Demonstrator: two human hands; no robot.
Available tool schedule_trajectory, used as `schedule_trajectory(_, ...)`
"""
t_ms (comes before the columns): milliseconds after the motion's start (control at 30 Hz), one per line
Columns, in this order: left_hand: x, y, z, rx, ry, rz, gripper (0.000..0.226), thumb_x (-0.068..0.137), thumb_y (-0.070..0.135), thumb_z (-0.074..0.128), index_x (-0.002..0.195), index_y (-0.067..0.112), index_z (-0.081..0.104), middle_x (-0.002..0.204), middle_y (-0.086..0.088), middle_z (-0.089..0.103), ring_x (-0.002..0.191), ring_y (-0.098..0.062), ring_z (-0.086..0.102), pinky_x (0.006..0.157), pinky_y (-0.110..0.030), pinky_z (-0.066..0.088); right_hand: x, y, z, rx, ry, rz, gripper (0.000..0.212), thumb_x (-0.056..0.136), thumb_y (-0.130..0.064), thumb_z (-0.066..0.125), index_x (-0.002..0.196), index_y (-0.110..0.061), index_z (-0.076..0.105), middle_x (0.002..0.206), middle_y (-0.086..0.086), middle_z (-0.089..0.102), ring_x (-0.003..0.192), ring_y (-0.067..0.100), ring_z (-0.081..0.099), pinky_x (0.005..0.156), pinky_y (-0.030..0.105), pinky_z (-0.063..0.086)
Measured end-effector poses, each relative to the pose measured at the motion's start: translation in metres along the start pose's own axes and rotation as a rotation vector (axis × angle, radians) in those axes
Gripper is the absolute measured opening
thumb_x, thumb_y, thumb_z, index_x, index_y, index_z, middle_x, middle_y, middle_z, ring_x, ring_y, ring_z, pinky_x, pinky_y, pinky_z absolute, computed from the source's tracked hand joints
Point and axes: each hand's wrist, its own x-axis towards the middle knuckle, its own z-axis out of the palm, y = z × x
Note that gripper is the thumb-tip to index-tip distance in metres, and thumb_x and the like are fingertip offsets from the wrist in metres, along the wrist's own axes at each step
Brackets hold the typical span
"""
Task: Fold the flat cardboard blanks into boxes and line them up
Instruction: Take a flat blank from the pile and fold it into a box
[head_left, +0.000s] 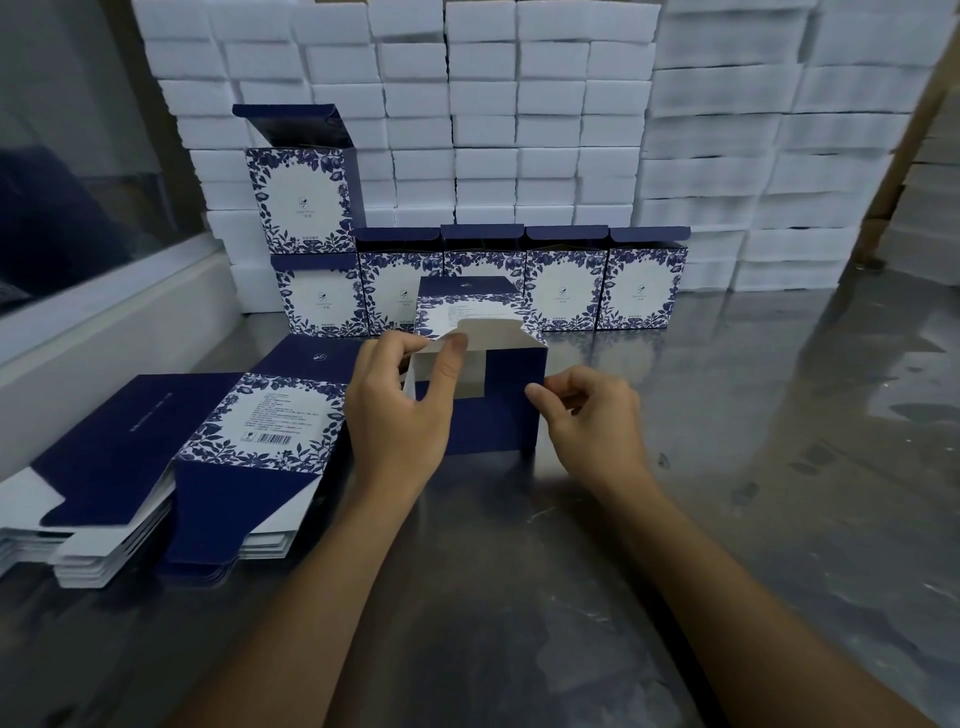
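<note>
Two hands work mid-frame: my left hand (397, 410) pinches the half-folded box (488, 410)'s white flap, my right hand (592, 421) pinches its blue edge; flat blanks (156, 467) lie lower left on the bench (727, 467).

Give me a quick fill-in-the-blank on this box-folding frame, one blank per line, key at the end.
1. The stack of flat blanks lies on the person's ____ side.
2. The box being folded is held by ____ hands.
3. One finished box stands ____ the row.

Missing words: left; both; on top of
</note>
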Motion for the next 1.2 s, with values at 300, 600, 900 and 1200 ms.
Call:
schedule_trajectory(300,0.002,0.0,-0.001,-0.003,0.002,-0.031,0.041,0.088,0.053,0.059,0.088,0.012,0.062,0.089,-0.002,0.061,0.081,-0.014,0.055,0.072,-0.027,0.044,-0.004,0.009,-0.001,-0.101,-0.226,0.113,0.028,0.083,-0.021,0.082,0.109,-0.018,0.071,0.072,-0.008,0.07,0.072,0.009,0.068,0.072,0.029,0.055)
schedule_trajectory(600,0.002,-0.002,0.0,-0.004,0.002,-0.021,0.042,0.087,0.054,0.06,0.089,0.012,0.062,0.091,-0.001,0.061,0.083,-0.012,0.054,0.073,-0.024,0.043,-0.006,0.004,-0.002,-0.081,-0.229,0.038,0.058,0.086,-0.021,0.078,0.137,-0.03,0.051,0.08,-0.007,0.068,0.079,0.012,0.067,0.081,0.042,0.057)
schedule_trajectory(900,-0.002,-0.001,-0.001,-0.253,-0.168,0.043,0.037,0.095,0.048,0.037,0.103,0.023,0.065,0.106,-0.005,0.064,0.104,-0.007,0.059,0.089,-0.018,0.043,-0.006,-0.014,-0.003,0.297,-0.013,0.009,0.025,0.099,-0.046,0.053,0.12,-0.033,0.058,0.124,-0.004,0.059,0.112,0.004,0.057,0.097,0.045,0.052)
schedule_trajectory(1200,-0.003,-0.011,0.007,-0.122,-0.207,-0.023,0.024,0.096,0.045,0.05,0.11,0.025,0.049,0.104,0.005,0.059,0.09,0.003,0.058,0.072,-0.007,0.042,-0.005,-0.023,-0.01,0.3,0.103,0.011,0.033,0.091,-0.056,0.05,0.094,-0.024,0.058,0.104,0.006,0.064,0.101,0.022,0.061,0.079,0.045,0.056)
